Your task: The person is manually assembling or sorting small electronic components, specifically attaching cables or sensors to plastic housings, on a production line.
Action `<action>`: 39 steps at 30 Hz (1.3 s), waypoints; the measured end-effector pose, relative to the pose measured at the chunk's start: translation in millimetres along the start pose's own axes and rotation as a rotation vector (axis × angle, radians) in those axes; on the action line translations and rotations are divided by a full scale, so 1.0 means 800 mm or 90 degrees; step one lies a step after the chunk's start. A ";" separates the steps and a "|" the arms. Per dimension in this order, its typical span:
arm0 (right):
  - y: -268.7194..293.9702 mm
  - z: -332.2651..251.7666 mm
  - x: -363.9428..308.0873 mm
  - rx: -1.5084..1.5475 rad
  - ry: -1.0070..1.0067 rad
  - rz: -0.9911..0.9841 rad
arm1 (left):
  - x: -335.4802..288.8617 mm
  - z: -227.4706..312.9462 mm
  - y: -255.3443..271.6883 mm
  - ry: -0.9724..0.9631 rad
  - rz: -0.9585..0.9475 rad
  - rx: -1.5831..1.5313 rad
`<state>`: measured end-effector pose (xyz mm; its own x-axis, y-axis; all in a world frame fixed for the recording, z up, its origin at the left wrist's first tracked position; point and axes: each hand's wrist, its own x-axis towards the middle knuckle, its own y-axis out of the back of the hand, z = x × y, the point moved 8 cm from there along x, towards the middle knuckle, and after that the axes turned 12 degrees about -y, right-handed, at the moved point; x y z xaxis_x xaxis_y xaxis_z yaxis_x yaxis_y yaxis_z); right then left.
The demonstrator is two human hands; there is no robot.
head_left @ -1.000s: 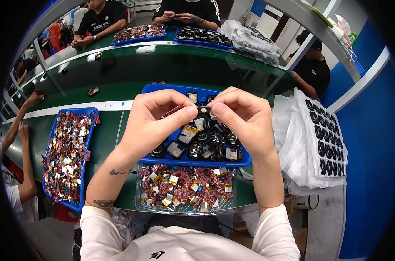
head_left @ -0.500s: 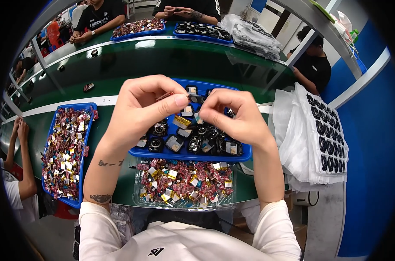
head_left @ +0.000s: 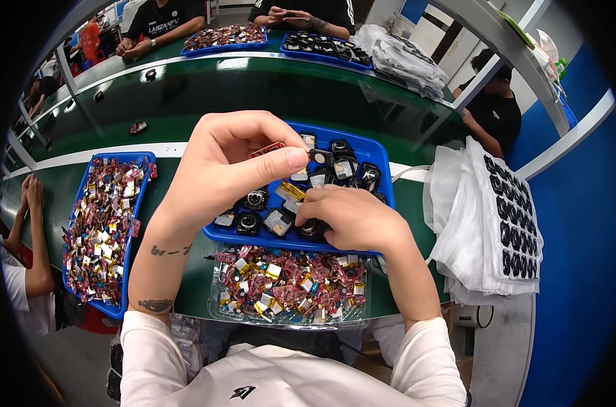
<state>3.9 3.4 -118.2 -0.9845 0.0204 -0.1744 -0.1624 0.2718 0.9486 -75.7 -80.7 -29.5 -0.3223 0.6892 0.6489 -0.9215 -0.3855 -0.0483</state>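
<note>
My left hand (head_left: 237,166) is raised over the near part of a blue tray (head_left: 391,173), thumb and forefinger pinched on a small red circuit board (head_left: 268,148). A small dark piece with a round pale disc (head_left: 320,157) sticks out at its fingertips. Under this hand shows a yellow-and-silver battery (head_left: 291,192); whether it hangs from the board or lies in the tray I cannot tell. Low in the tray, my right hand (head_left: 355,216) has its fingers curled round a black watch case (head_left: 312,228), which they partly hide. More black watch cases (head_left: 278,222) lie around both hands.
A clear plastic tray (head_left: 368,285) heaped with red boards and batteries sits nearest me. Another full blue tray (head_left: 144,203) stands left. Moulded sheets with black parts (head_left: 515,214) are stacked right. Beyond a green belt (head_left: 206,95), people sit with more trays; metal posts frame the bench.
My right hand has come down from beside the left fingertips to a watch case in the tray. My left hand keeps its pinch on the circuit board. The view has shifted slightly.
</note>
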 end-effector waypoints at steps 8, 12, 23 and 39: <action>0.005 0.004 0.012 -0.053 -0.042 0.120 | -0.001 -0.006 -0.001 0.022 0.010 0.014; 0.038 0.026 0.009 -0.009 -0.113 0.291 | 0.000 -0.004 0.002 0.003 0.027 0.021; 0.079 0.038 -0.019 0.892 -0.043 0.333 | -0.010 -0.025 -0.002 0.034 0.108 0.123; 0.074 0.018 -0.023 0.788 -0.043 0.361 | -0.012 -0.022 -0.002 0.051 0.116 0.271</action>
<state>13.4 32.7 -62.2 -0.8843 0.4537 0.1102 0.4604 0.8866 0.0439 -74.6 -76.0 -49.4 -0.5020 0.6252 0.5976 -0.6829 -0.7105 0.1697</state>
